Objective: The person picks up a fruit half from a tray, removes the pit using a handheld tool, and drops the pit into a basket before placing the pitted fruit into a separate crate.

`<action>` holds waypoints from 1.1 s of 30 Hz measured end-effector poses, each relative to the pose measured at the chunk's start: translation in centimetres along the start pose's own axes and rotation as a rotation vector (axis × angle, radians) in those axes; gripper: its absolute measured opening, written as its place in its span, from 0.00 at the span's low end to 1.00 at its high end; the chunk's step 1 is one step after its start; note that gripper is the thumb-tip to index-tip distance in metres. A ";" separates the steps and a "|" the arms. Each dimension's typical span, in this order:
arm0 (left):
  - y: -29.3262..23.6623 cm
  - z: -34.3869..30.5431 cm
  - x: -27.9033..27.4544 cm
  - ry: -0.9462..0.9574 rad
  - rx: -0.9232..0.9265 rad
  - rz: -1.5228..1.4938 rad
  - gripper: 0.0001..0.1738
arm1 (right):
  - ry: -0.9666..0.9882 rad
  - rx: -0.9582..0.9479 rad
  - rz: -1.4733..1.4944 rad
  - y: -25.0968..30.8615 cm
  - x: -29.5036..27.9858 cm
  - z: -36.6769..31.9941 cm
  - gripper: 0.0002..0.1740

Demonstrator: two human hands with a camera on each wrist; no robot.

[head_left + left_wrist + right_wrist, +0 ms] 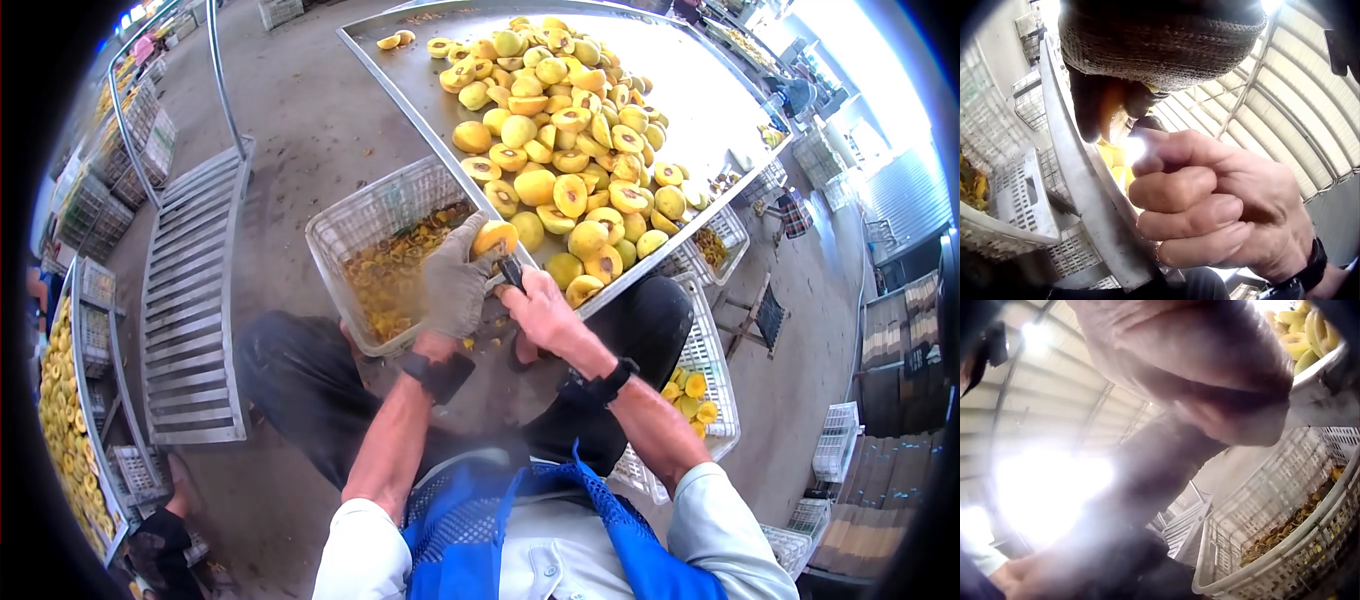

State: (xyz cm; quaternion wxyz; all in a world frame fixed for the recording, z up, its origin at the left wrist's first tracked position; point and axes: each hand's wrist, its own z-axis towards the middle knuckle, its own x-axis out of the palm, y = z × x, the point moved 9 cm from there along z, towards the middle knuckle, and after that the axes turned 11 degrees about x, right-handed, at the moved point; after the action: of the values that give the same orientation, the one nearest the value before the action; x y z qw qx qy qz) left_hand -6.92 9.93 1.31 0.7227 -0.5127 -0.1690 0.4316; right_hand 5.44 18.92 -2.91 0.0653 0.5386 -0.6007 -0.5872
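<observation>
My two hands are close together, just off the near corner of the bench, both occupied. The gloved left hand point(455, 285) holds a yellow-orange fruit point(495, 237) between thumb and fingers; from here I can't tell whether it is whole or halved. My bare right hand point(545, 310) has its fingers curled around a dark-handled tool point(511, 270), its front end up against the fruit; the left wrist view washes out there in glare, so the tip is hidden from me. I see a dark band point(608, 385) on the right wrist.

Beyond the hands, the metal bench point(415, 75) carries a big heap of fruit point(570, 130), many pieces cut in half with brown centres showing. Below its left edge, beside the left hand, I have a pale plastic crate point(375, 200) with brown and yellow scraps point(390, 285) in the bottom. Right of the right knee, another crate point(715, 360) contains yellow pieces point(692, 392). Farther left, a slatted metal trolley point(195, 300) stands on the floor, near a rack of more fruit point(70, 420).
</observation>
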 end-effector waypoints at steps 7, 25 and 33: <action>1.5 -0.8 0.8 0.078 -0.086 -0.120 0.30 | -0.021 -0.024 -0.148 2.3 -1.1 -2.0 0.16; 1.5 0.1 0.0 0.195 -0.013 -0.128 0.32 | 0.459 0.224 0.350 1.0 1.7 -1.1 0.15; 2.9 -0.3 -1.1 0.328 -0.102 -0.569 0.35 | 0.685 0.422 0.596 0.4 4.9 -2.5 0.15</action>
State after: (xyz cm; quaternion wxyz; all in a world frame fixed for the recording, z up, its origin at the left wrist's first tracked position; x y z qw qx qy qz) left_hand -8.63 9.20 -1.18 0.8052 -0.5433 -0.2080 0.1152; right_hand 4.93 13.68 -4.62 0.3132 0.5071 -0.7782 -0.1981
